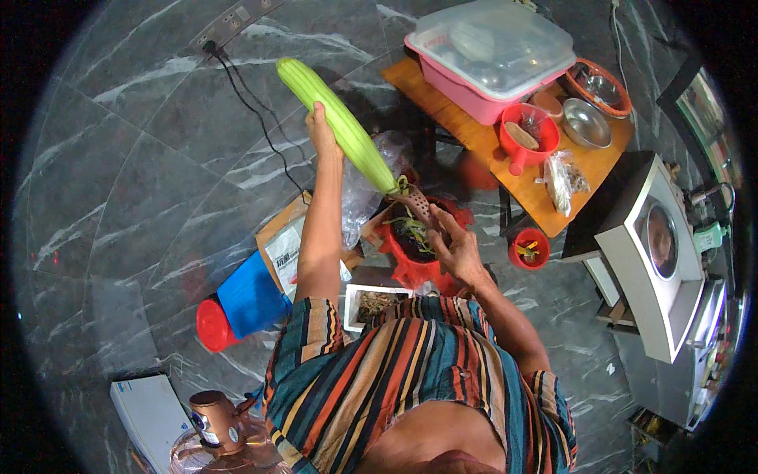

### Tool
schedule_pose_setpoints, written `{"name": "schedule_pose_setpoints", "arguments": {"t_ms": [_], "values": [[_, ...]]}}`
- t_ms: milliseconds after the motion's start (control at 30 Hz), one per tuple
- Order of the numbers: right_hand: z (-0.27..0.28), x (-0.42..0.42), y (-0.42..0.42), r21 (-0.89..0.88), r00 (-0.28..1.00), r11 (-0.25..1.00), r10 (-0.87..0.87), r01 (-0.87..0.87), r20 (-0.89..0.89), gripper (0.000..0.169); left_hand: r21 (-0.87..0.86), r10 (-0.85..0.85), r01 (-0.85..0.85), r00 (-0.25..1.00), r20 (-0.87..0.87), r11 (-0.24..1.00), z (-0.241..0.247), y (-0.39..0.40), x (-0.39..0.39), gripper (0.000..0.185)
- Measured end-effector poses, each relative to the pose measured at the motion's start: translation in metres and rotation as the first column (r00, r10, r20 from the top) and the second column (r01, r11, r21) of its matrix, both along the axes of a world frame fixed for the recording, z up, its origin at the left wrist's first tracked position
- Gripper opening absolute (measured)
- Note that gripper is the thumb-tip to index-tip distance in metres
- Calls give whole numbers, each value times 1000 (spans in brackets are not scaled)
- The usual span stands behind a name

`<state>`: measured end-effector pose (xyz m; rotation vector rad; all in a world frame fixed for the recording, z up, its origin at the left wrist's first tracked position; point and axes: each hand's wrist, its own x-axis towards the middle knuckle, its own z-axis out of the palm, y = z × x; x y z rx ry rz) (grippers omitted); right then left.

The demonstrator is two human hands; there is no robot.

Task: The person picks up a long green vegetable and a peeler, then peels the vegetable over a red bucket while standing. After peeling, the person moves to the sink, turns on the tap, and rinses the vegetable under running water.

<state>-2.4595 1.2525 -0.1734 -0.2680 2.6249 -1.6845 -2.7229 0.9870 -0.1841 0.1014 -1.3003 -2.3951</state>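
Note:
A long pale-green gourd [343, 127] slants across the upper middle, its far end up to the left. My left hand [323, 135] grips it from the left side, thumb on top. In my right hand [461, 250] is a brown peeler-like tool [418, 204] with rows of holes, pointing at the gourd's lower end. Thin green peel strips [402, 185] hang where tool and gourd meet; whether the blade touches the skin is hidden. Below them stands a bin lined with a red plastic bag [408, 272], with peelings [417, 234] inside on dark waste.
At right, a wooden table [474, 148] bears a lidded pink tub [456, 89], a red pot [545, 148] and a metal bowl [586, 123]. A small red bucket [529, 259] and white foam box [350, 308] stand on the floor. A black cord [260, 121] runs leftward.

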Motion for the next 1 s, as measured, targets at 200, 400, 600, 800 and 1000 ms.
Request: {"name": "schedule_pose_setpoints", "arguments": {"t_ms": [200, 400, 600, 800, 1000], "values": [[-68, -3, 5, 156, 1000, 988, -13, 10, 15, 46, 161, 48, -52, 998, 27, 986, 8, -23, -14, 52], [-62, -60, 2, 123, 998, 992, -3, 12, -69, 45, 112, -163, 161, 987, 11, 981, 19, -13, 37, 60], [64, -132, -50, -133, 907, 991, -64, 9, -416, 47, 3, -164, 165, 986, -28, 986, 11, 7, 64, 53], [134, -173, -91, -102, 787, 993, -113, 64, -606, 45, -336, -54, 28, 996, -67, 941, 29, 41, 95, 57], [106, -161, -90, -29, 809, 995, -94, 95, -581, 45, -266, -50, 39, 998, -35, 963, 38, 50, 102, 54]]}}
